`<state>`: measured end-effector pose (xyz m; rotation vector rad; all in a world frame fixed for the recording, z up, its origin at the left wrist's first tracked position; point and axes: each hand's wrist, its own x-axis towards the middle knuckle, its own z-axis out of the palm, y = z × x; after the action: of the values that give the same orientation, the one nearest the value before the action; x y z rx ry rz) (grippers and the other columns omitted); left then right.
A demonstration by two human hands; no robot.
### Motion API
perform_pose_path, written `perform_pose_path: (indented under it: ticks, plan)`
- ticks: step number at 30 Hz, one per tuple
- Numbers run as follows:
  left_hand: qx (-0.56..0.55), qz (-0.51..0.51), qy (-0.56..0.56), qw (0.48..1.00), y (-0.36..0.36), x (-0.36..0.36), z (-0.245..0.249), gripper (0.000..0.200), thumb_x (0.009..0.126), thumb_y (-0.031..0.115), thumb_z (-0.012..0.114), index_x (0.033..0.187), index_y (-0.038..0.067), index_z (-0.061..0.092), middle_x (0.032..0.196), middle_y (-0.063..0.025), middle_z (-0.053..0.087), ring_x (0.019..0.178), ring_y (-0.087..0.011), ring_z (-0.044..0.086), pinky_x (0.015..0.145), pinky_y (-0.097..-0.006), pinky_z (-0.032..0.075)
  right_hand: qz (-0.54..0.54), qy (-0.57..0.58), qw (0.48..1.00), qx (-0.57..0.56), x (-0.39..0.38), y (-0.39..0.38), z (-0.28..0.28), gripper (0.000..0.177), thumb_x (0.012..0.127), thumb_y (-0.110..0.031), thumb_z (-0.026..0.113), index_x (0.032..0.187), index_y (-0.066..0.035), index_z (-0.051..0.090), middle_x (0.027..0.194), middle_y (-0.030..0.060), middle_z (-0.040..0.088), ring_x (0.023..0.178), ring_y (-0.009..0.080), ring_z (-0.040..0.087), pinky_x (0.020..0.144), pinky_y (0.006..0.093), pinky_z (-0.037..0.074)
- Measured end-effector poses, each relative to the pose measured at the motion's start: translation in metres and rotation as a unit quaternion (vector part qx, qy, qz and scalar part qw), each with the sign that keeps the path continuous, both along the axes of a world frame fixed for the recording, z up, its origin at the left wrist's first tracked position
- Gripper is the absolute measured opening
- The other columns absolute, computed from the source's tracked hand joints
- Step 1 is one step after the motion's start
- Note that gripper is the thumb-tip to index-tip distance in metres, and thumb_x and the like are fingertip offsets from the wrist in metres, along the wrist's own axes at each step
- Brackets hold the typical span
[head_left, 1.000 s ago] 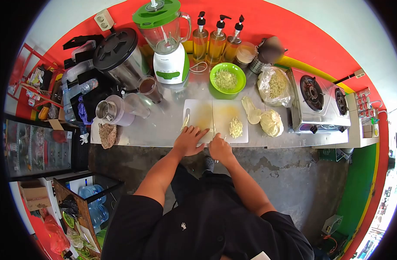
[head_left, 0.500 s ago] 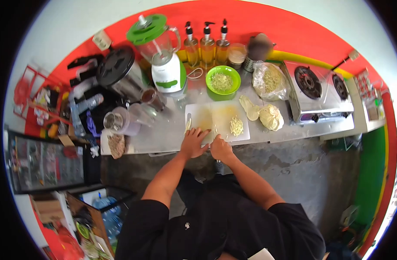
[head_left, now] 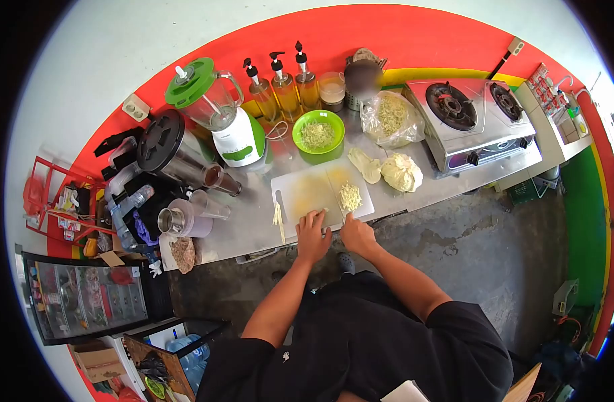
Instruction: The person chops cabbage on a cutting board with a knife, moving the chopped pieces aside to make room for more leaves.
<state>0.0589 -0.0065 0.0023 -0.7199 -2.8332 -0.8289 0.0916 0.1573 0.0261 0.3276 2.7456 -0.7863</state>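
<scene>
My right hand (head_left: 358, 235) is closed round the handle of a knife (head_left: 336, 193), its thin blade hard to make out against the white cutting board (head_left: 290, 189). My left hand (head_left: 313, 236) rests over the board's near edge, fingers apart, with a small pale scrap by the fingertips. Shredded cabbage (head_left: 350, 197) lies in a heap on the board's right part. Pale strips (head_left: 277, 218) lie at its left edge. Right of the board are a loose cabbage leaf (head_left: 365, 165) and a cut cabbage head (head_left: 402, 173).
Behind the board stand a green bowl (head_left: 327, 152) of shreds, a bag of shreds (head_left: 392, 120) and three pump bottles (head_left: 285, 94). A blender (head_left: 236, 139) and a steel jug (head_left: 179, 151) are left. The gas stove (head_left: 478, 144) is right.
The view has turned and shifted, so the counter appears tilted. My right hand sits farther right from my left hand, nearer the shredded heap.
</scene>
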Motion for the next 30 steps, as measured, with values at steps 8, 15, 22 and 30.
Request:
perform_pose_path:
  ticks: [8,15,22,30]
  plan:
    - [0.175,0.124,-0.027,0.976,0.015,-0.022,-0.021,0.012,0.083,0.010,0.069,0.094,0.006,0.073,0.087,-0.0095,0.069,0.085,-0.0300,0.064,0.078,-0.0395,0.050,0.040,0.018,0.999,-0.009,-0.001,-0.011,0.004,0.031,0.092,-0.025,0.055,0.103,0.003,0.050,0.083,0.0289,0.068,0.077,0.0477,0.068,0.070,0.0572,0.054]
    - [0.149,0.137,-0.184,0.962,0.013,-0.042,-0.022,0.012,0.081,0.014,0.073,0.091,0.008,0.071,0.078,-0.0074,0.070,0.076,-0.0215,0.068,0.072,-0.0350,0.051,0.132,-0.030,0.984,0.115,0.005,-0.012,0.025,0.022,0.089,-0.015,0.058,0.103,0.002,0.053,0.086,0.0198,0.073,0.082,0.0353,0.074,0.070,0.0462,0.059]
    - [0.142,0.164,-0.209,0.953,0.016,-0.039,-0.001,0.016,0.079,0.014,0.074,0.092,0.011,0.066,0.070,-0.0040,0.063,0.071,-0.0242,0.065,0.066,-0.0403,0.049,0.121,0.007,0.989,0.090,-0.014,-0.009,0.011,0.027,0.087,-0.013,0.058,0.105,0.005,0.049,0.087,0.0234,0.071,0.081,0.0390,0.073,0.073,0.0481,0.059]
    - [0.129,0.129,-0.158,0.970,0.012,-0.041,-0.022,0.015,0.078,0.012,0.071,0.093,0.013,0.067,0.079,-0.0073,0.066,0.079,-0.0289,0.065,0.069,-0.0430,0.049,0.146,-0.049,0.985,0.074,-0.006,-0.016,0.017,0.027,0.087,-0.011,0.054,0.108,0.006,0.049,0.092,0.0269,0.070,0.088,0.0410,0.072,0.079,0.0499,0.057]
